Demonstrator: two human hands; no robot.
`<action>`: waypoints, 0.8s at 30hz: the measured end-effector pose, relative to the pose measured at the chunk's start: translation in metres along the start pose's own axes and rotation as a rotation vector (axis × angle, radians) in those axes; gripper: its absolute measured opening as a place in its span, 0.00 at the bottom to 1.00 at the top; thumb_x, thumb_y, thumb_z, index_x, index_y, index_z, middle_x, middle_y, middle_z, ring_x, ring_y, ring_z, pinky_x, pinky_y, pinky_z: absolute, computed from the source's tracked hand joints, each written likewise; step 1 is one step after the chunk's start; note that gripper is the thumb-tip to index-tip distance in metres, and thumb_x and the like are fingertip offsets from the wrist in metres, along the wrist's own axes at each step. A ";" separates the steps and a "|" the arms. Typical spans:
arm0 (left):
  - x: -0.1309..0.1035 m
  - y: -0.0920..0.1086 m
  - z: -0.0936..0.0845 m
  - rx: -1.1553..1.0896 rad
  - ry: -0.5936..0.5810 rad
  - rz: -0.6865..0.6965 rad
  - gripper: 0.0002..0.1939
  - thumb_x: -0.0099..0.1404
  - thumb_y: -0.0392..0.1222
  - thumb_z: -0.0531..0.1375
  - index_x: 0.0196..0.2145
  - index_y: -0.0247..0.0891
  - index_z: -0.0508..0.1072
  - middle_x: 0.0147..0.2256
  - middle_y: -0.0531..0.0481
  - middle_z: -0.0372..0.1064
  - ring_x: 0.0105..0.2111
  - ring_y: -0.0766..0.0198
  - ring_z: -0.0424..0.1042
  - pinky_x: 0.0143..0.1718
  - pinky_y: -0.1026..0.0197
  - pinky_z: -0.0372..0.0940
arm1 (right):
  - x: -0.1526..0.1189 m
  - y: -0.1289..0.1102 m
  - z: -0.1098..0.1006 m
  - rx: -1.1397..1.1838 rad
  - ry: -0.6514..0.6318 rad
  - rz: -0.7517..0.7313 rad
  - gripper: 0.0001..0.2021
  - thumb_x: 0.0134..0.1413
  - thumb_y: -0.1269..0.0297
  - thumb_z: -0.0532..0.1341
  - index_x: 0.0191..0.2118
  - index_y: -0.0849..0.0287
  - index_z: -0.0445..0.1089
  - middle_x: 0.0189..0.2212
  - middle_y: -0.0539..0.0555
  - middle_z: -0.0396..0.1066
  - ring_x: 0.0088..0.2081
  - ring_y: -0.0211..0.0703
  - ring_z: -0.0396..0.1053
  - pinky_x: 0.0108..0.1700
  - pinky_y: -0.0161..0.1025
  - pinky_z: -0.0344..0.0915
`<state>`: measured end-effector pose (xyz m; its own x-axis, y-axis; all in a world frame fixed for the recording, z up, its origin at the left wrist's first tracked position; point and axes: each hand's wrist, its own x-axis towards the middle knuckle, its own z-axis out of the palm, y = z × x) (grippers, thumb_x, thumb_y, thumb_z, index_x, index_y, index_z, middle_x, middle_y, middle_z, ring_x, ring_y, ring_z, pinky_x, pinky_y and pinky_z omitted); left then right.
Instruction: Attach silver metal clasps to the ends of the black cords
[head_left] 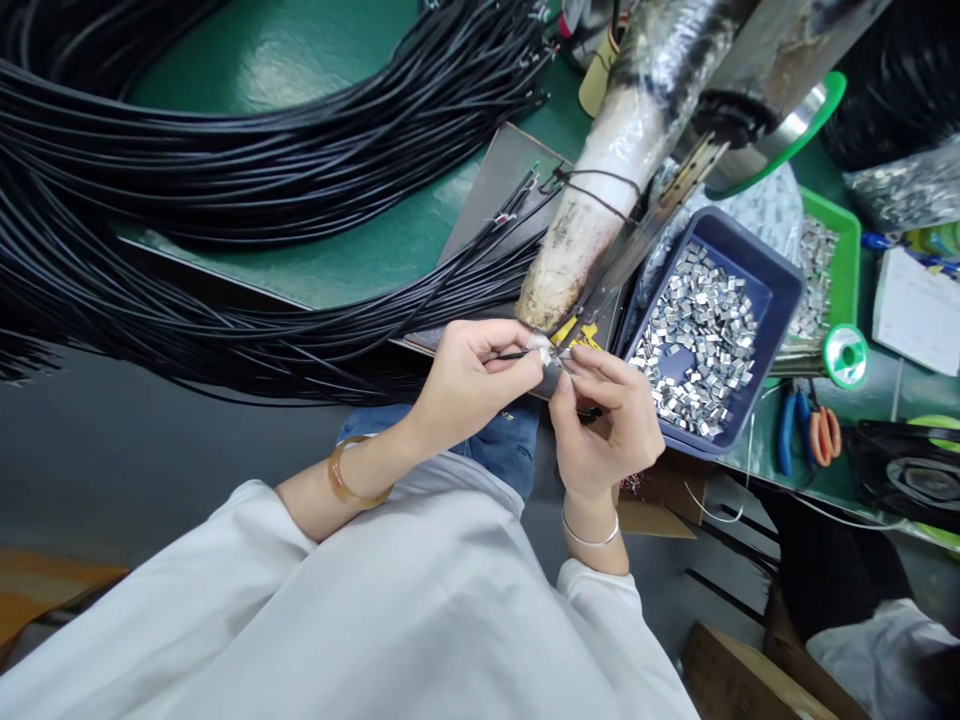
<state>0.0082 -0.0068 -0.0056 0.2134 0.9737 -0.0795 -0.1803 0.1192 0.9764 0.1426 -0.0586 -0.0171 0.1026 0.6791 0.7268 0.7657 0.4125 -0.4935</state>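
Both hands' (465, 385) (607, 420) fingers pinched on wire end (517, 355) w/ clip (562, 355).

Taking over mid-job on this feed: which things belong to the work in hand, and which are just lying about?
In use:
left hand pinching a black wire
right hand at the wire's tip
blue tray of metal clips
black cable bundle

Lying about:
solder spool
pliers
green tray

I see blue-handled pliers (786, 430) w/ orange-handled snips (825, 435) just right of blue tray (780, 300); solder spool (845, 355) above them, green bin (844, 225) behind tray.
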 end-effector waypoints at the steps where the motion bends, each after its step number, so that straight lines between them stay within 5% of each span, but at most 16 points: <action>1: 0.000 0.000 0.000 0.003 0.005 0.003 0.05 0.55 0.36 0.64 0.23 0.34 0.78 0.19 0.54 0.65 0.20 0.72 0.61 0.20 0.69 0.57 | 0.001 -0.001 -0.001 -0.004 -0.003 0.006 0.10 0.54 0.78 0.67 0.39 0.57 0.72 0.42 0.53 0.80 0.42 0.41 0.80 0.41 0.39 0.80; 13: -0.002 0.000 -0.006 0.052 -0.045 -0.009 0.06 0.56 0.37 0.64 0.23 0.34 0.78 0.19 0.55 0.61 0.21 0.72 0.57 0.21 0.68 0.55 | -0.004 -0.001 -0.002 0.072 -0.022 0.077 0.09 0.56 0.77 0.65 0.38 0.56 0.69 0.42 0.52 0.79 0.40 0.40 0.80 0.40 0.38 0.80; 24: -0.001 0.002 -0.004 0.073 -0.077 0.027 0.05 0.54 0.35 0.64 0.23 0.33 0.75 0.17 0.60 0.48 0.19 0.75 0.46 0.19 0.68 0.46 | -0.001 -0.001 -0.005 -0.089 -0.060 -0.011 0.09 0.56 0.74 0.67 0.38 0.55 0.71 0.41 0.51 0.80 0.40 0.39 0.79 0.40 0.36 0.78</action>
<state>0.0036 -0.0068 -0.0044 0.2828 0.9583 -0.0405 -0.1166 0.0762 0.9902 0.1453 -0.0632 -0.0152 0.0572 0.7111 0.7007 0.8202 0.3667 -0.4390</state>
